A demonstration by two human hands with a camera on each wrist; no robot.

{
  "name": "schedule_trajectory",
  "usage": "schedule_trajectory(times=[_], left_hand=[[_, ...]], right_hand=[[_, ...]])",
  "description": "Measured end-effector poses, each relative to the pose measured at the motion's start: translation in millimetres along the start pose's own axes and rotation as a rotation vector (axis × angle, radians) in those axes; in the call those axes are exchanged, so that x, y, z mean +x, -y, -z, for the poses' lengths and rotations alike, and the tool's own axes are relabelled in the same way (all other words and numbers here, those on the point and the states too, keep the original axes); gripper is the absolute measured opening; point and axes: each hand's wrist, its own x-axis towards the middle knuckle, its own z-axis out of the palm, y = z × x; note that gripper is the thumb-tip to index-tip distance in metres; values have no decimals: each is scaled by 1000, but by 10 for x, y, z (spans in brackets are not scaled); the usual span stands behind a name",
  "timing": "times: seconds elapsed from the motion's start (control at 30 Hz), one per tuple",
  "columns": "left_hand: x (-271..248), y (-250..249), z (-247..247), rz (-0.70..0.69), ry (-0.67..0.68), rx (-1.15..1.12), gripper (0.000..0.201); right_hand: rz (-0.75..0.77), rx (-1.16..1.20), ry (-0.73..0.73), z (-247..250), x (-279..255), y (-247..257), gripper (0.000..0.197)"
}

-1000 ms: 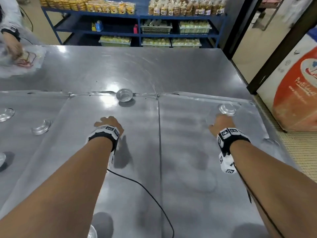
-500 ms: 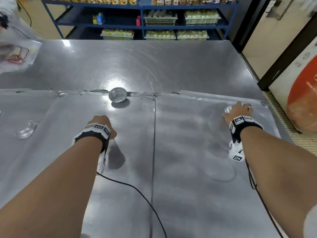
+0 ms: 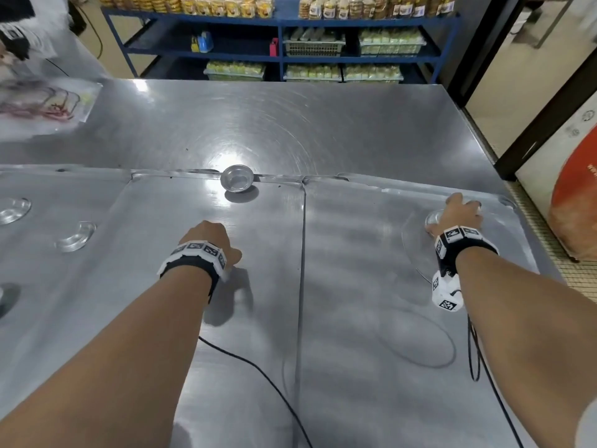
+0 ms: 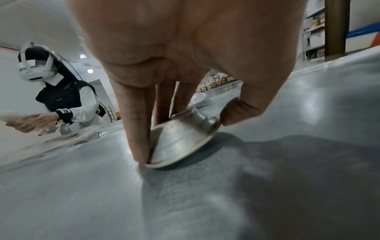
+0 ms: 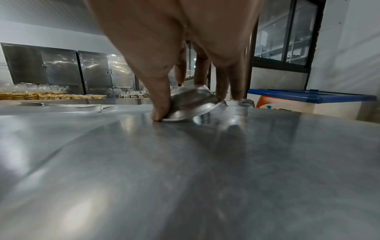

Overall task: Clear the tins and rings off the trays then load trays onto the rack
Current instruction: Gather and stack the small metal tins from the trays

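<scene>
Early going: left hand (image 4: 185,68) pinched one upturned tin (image 4: 183,138), right hand (image 5: 185,56) another tin (image 5: 191,105); more tins at left of frame (image 3: 76,236), trays (image 3: 355,367) unloaded.

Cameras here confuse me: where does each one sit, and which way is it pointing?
Head: worn on the head, looking forward and down over the metal trays; both forearms, left hand and right hand show.
Left wrist: low over a tray, looking along the fingers pinching a tilted tin.
Right wrist: the same low look at fingers gripping another tin.
Shared: the right hand's tin peeks out in the head view too.
</scene>
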Motion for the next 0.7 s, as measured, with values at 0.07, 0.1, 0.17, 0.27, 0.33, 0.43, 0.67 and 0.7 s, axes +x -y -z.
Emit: schedule_trajectory(times=[0.07,0.1,0.17,0.27,0.33,0.43,0.67,0.7], left_hand=[[-79,14,25,-12,-6,-46,30],[-127,13,31,-34,-16,-62,34],[-257,-4,54,-74,-64,-140,33],[-444,20,69,-97,-91,-354,40],[-576,62,103,-123,-66,-501,48],[-868,165,172,-182,-71,-702,44],[-1602,546,-1,-133,124,-1336,30],[-1724,615,-29,-118,155,-1425,31]], right_hand=[[23,-8,-7,-3,-128,5,79],[33,-4,-28,-3,-206,11,79],[73,15,-53,15,-373,36,73],[111,16,-34,116,-715,142,68],[147,87,-38,199,-986,243,65],[248,241,-84,306,-1432,406,60],[423,570,-39,606,-2744,733,64],[456,589,-41,639,-2938,764,64]])
